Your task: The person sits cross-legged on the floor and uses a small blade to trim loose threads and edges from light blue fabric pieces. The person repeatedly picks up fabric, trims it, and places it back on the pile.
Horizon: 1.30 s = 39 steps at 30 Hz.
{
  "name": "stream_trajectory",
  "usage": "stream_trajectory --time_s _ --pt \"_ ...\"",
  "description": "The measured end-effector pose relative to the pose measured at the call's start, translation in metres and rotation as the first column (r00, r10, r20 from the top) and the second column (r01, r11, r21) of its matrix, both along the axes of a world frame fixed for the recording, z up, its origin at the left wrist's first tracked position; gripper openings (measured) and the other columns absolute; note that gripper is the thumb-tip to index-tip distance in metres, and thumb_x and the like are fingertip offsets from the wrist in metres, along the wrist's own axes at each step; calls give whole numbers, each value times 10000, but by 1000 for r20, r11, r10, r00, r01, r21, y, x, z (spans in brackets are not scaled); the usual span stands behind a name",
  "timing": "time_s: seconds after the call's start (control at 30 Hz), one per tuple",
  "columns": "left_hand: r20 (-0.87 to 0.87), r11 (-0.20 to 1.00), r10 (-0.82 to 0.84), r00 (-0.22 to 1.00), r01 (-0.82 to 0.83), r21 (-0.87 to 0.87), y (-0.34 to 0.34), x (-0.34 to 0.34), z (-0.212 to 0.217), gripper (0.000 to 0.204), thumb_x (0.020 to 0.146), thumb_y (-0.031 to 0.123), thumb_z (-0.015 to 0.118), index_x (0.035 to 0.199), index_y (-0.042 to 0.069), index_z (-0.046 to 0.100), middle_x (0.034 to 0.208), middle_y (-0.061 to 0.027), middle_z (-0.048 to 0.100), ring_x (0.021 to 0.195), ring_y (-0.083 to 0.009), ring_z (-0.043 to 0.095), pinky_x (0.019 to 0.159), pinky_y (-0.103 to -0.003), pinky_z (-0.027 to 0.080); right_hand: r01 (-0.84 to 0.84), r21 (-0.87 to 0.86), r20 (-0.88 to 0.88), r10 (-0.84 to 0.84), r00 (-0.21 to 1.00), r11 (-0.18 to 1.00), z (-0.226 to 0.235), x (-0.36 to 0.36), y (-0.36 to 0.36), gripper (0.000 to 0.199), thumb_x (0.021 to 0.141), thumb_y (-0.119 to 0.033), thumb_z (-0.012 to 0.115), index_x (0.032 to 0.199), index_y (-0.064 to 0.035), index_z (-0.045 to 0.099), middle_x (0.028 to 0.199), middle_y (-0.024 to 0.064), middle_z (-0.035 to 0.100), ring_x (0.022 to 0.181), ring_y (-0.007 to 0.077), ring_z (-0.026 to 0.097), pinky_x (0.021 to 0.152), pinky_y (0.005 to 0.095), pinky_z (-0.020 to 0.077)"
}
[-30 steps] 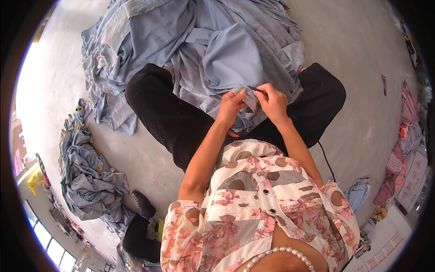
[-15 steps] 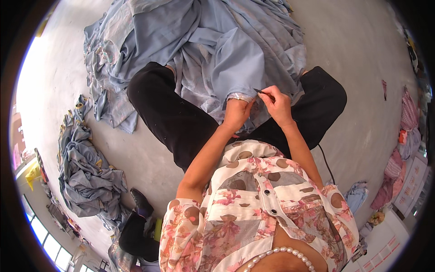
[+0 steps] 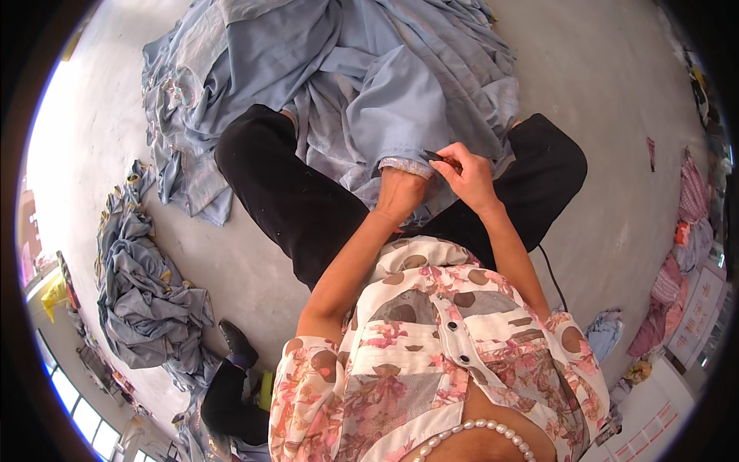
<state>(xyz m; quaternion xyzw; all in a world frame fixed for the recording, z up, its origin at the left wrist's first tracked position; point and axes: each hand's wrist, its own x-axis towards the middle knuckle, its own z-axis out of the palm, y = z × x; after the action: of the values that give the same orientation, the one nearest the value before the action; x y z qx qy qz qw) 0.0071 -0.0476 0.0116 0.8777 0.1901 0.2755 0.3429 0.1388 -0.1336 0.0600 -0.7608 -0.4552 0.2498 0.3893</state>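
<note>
A large heap of light blue-grey cloth [image 3: 300, 46] lies in front of me between my spread legs. My left hand [image 3: 399, 192] reaches into a tubular end [image 3: 396, 123] of this cloth, past its pale shiny edge; the fingers are hidden inside. Just right of that edge, my right hand [image 3: 468, 179] is closed around a small dark pointed tool [image 3: 431, 155], its tip against the cloth. Fingers cover most of the tool, so its exact kind does not show.
Another blue-grey cloth pile [image 3: 146, 308] lies on the floor at my left. Near it shows another person's black-clad leg and dark shoe [image 3: 239, 343]. Pink checked cloth [image 3: 693, 192] and other bundles line the right side. A black cord [image 3: 553, 277] runs beside my right leg.
My left hand and the cloth end have shifted slightly left, and the edge shows more side-on. My right hand moved a little left with the tool, its tip staying at the cloth.
</note>
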Motion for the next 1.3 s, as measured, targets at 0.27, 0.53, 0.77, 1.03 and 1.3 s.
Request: stream_trajectory --time_s 0.27,0.53,0.77,1.03,1.3 --pt "102 998 35 994 -41 56 4 1 7 209 632 14 576 830 43 639 856 -146 605 845 -343 581 711 -442 444 194 49 -411 -157 898 980 -1 10 -12 170 825 -103 674 908 -2 565 803 -7 604 709 33 545 626 188 447" --pt "-321 968 -207 924 242 73 -23 22 -6 323 755 76 528 1068 25 591 1086 -175 578 1056 -316 536 895 -417 400 -273 -173 270 312 911 947 34 -9 56 484 619 -322 780 933 -9 585 994 181 596 810 278 634 681 370 498" --pt "-304 935 -317 899 349 59 -39 36 -31 318 756 55 523 1069 39 576 1019 -171 600 1008 -287 565 863 -390 427 -383 -574 425 663 616 724 -42 6 71 327 680 -254 722 843 2 599 766 152 622 686 333 611 624 415 472" --pt "-179 994 69 981 -52 98 51 -10 38 342 699 -12 531 1024 57 611 829 -124 632 711 -308 618 612 -369 495 522 170 -824 -170 540 836 38 76 29 133 844 -208 635 876 -101 563 633 -54 487 481 24 400 384 198 280" --pt "242 947 322 915 -316 -64 96 9 103 292 724 -61 598 974 76 668 769 -81 609 595 -178 567 569 -254 450 772 -2 -709 -545 447 636 -24 73 -16 126 881 -184 598 877 -71 543 594 -25 448 426 46 359 372 221 288"
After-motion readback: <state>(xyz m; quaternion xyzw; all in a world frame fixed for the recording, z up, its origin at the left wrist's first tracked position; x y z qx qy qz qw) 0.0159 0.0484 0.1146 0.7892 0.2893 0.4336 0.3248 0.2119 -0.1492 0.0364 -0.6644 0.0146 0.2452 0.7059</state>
